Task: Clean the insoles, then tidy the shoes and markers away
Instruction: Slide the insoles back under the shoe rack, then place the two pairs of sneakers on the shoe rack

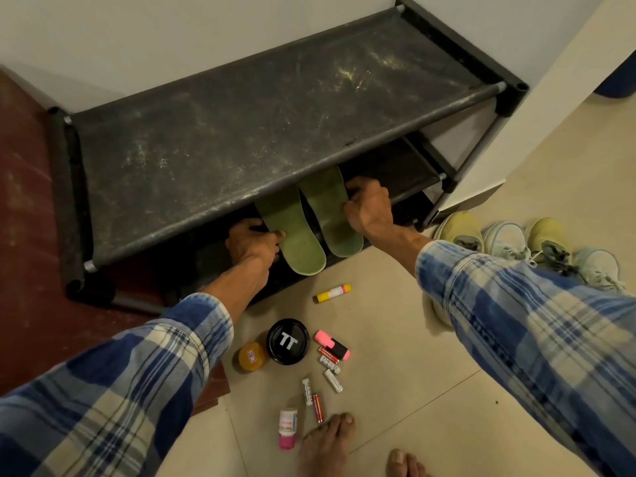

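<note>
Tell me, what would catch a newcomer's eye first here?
A pair of flat green foam insoles pokes out from the lower shelf of the dusty black fabric shoe rack, the left hand and right hand each gripping one by its outer edge. Nearer the person, a round black tin, a pink highlighter and batteries litter the beige tiled floor.

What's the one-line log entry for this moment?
left hand: grips left insole | right hand: grips right insole | both: sticking out under rack top | shoes: floor | pink marker: floor
</note>
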